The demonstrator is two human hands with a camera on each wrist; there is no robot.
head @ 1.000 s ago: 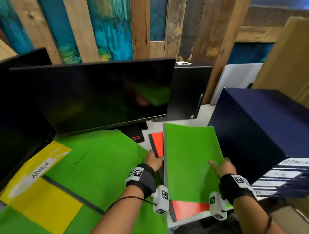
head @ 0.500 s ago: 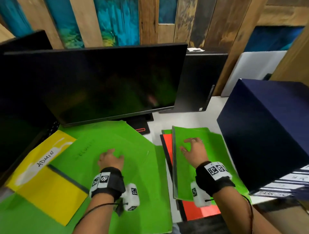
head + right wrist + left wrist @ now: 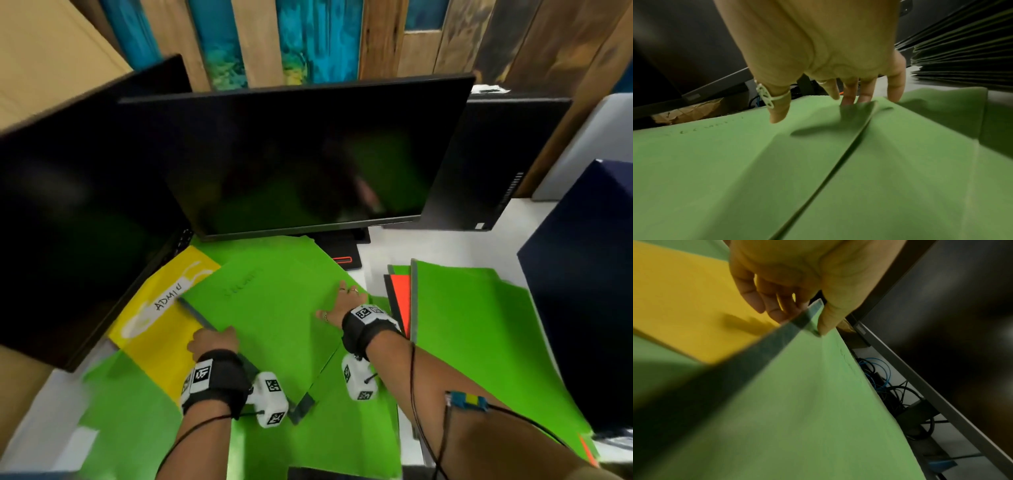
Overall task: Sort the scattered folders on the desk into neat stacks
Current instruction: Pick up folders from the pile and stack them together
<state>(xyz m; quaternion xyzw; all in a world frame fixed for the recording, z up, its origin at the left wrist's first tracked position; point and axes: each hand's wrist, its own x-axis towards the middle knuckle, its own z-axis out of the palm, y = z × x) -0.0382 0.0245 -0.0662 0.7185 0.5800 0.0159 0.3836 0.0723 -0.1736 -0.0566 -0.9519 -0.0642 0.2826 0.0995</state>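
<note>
Both hands work the green folder (image 3: 274, 308): left hand (image 3: 212, 342) pinches its grey spine, right hand (image 3: 342, 301) presses flat at three o'clock. Lifting may drag the yellow folder (image 3: 161, 329) along.

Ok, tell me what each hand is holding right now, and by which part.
The left hand pinches the green folder by its dark spine edge. The right hand holds nothing; its straight fingers rest on that folder's far right edge.

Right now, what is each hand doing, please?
Left hand: pinches the spine edge of the green folder.
Right hand: open, fingers pressing that folder's right edge.
</note>
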